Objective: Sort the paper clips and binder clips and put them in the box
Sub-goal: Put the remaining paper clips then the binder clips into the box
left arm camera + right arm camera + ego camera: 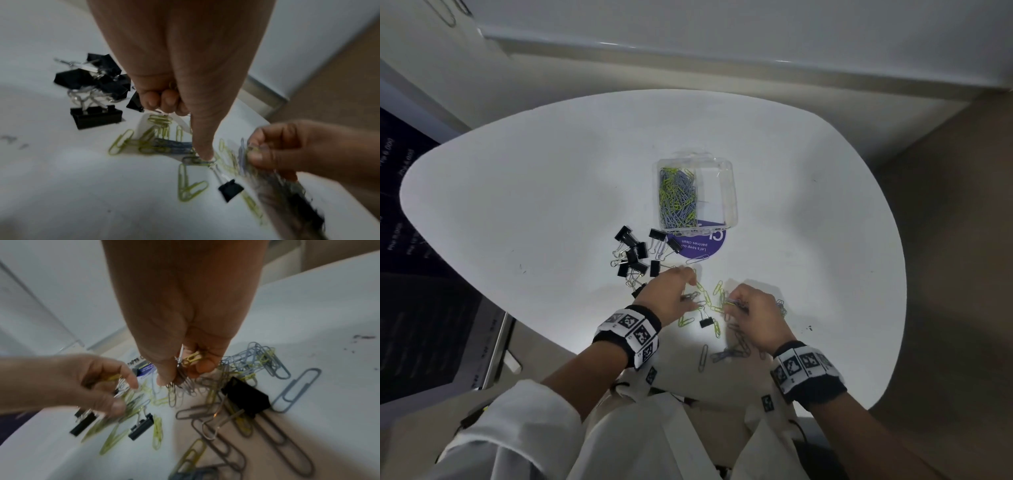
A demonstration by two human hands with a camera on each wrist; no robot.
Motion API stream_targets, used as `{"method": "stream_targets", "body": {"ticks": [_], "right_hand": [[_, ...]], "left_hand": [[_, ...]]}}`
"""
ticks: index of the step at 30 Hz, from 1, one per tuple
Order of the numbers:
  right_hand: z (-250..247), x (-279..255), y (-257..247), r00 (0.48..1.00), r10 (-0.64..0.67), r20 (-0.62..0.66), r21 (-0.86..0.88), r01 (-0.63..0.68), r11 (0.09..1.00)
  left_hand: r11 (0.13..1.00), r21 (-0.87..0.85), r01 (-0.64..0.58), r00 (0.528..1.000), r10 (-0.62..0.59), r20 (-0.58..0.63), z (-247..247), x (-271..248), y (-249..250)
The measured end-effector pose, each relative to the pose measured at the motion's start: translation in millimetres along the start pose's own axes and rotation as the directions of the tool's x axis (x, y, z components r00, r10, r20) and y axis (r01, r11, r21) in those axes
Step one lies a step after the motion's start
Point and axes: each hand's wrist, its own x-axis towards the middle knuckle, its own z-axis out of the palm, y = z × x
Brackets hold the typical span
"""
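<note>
Right hand (751, 317) pinching a bunch of paper clips (185, 381), left hand (671, 294) curled round a few more above the scatter on the tabletop (517, 205), clear box (697, 195) beyond, half filled: likely to snag a stray binder clip (707, 322) among linked clips.

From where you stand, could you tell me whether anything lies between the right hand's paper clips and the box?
Nothing visible blocks it. The right hand holds paper clips; toward the open box lie only flat loose clips and a purple sticker.
</note>
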Motion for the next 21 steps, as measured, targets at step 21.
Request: {"method": "stream_targets", "body": {"ticks": [21], "right_hand": [[-9.1, 12.1, -14.7, 0.91, 0.33, 0.249, 0.86, -0.365, 0.357]], "left_hand": [[0.649, -0.708, 0.279, 0.959, -0.221, 0.176, -9.0, -1.3, 2.7]]}}
